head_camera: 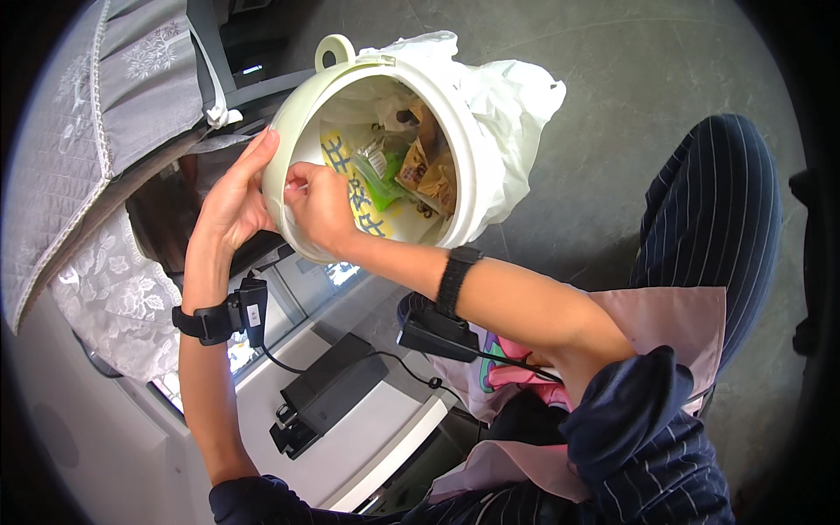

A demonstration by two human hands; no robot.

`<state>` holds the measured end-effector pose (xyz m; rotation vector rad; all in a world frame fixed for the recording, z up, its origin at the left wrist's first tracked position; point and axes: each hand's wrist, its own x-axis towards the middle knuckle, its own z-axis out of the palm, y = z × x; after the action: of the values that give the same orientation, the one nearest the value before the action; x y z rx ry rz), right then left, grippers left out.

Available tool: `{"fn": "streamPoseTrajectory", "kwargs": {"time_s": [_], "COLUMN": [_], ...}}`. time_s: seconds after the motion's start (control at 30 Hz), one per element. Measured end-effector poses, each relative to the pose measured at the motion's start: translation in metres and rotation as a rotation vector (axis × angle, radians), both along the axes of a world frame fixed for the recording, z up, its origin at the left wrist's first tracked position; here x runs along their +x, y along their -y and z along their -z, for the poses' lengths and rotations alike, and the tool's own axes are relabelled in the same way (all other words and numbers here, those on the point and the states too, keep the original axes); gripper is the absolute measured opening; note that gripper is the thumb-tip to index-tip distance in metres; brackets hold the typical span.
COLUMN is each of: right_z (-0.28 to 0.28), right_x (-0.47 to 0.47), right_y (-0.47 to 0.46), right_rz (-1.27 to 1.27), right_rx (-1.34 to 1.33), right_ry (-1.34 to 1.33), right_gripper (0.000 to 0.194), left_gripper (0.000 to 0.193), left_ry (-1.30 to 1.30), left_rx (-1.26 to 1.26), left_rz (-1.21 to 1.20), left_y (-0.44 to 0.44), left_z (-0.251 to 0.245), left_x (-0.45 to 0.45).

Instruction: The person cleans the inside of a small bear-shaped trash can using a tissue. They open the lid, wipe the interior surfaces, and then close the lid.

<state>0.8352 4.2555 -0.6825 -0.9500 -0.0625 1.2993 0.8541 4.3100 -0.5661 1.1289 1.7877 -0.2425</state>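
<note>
A round waste bin [467, 164] with a pale green domed lid [298, 98] is tilted so that its round opening faces me. My left hand [236, 193] holds the lid's outer left side, thumb near the top. Inside the opening, against the lid's left inner edge, my right hand [321, 207] pinches a small piece of white material [289, 189]; most of it is hidden by the fingers. Crumpled wrappers [420, 161] and a green packet [387, 180] lie within the bin. A white plastic bag [508, 118] bulges out along its right side.
A grey embroidered cover [147, 79] and white lace cloth [125, 295] hang at the left. On a pale ledge [387, 426] lies a black device [335, 387], with a cable [407, 369] running towards me. Grey floor [623, 79] extends beyond the bin.
</note>
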Motion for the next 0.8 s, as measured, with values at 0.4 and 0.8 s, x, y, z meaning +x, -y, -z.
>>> {"fn": "streamPoseTrajectory", "kwargs": {"time_s": [0.4,0.8], "right_z": [0.019,0.002], "right_x": [-0.011,0.007], "right_y": [-0.011,0.012], "right_rz": [-0.392,-0.124], "right_rx": [-0.170,0.007], "right_ry": [0.110,-0.006], "right_gripper": [0.011,0.009], "left_gripper": [0.054,0.074], "left_ry": [-0.009,-0.007], "left_rx": [0.048,0.067], "left_rz": [0.003,0.091], "left_y": [-0.001,-0.007], "left_z": [0.001,0.004], "left_x": [-0.002,-0.011]}}
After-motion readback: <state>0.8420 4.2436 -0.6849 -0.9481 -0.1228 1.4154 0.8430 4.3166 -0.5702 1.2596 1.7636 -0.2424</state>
